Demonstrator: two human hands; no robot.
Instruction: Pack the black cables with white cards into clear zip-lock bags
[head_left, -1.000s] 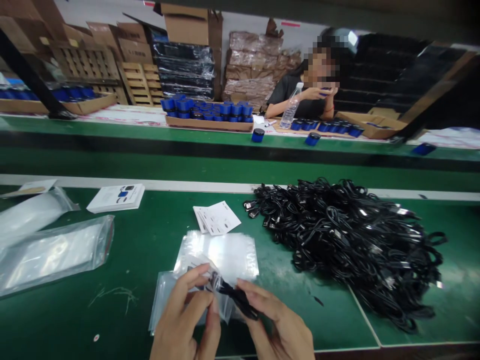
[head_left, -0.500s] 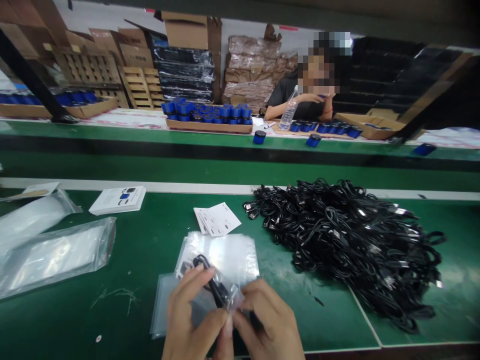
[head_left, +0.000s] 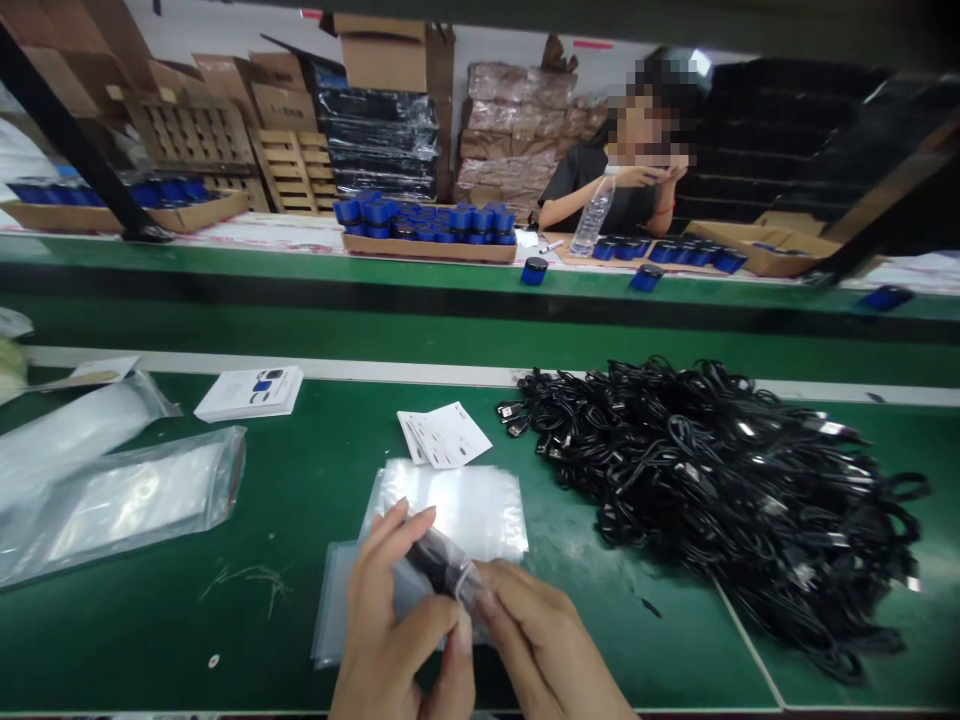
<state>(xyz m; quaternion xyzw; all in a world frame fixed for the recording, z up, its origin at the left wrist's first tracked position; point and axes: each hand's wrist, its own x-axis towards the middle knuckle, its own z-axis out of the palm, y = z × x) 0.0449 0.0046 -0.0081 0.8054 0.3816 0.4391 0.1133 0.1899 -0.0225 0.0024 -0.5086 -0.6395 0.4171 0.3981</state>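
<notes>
Between my hands is a coiled black cable point(head_left: 435, 560) with a small clear plastic bag point(head_left: 474, 590) around at least part of it. My left hand point(head_left: 397, 615) is closed on the cable, its fingers on the far side and thumb at the near side. At the bag's right end, my right hand point(head_left: 544, 630) pinches the film. Under and beyond the hands lies a stack of flat clear bags point(head_left: 457, 505). Folded printed leaflets point(head_left: 450, 437) rest just past that stack. A big pile of black USB cables point(head_left: 712, 490) spreads to the right.
Filled plastic packs point(head_left: 135, 500) and a stack of printed cards point(head_left: 251, 392) lie left. Across the green bench, a person point(head_left: 577, 190) sits by a water bottle point(head_left: 592, 215). Blue-and-black jars point(head_left: 535, 271) stand near a cardboard tray point(head_left: 427, 248) of similar ones.
The cable loop that stuck up by my left fingers now appears covered by film. My right hand's fingers have straightened along the bag. The whole view has shifted slightly.
</notes>
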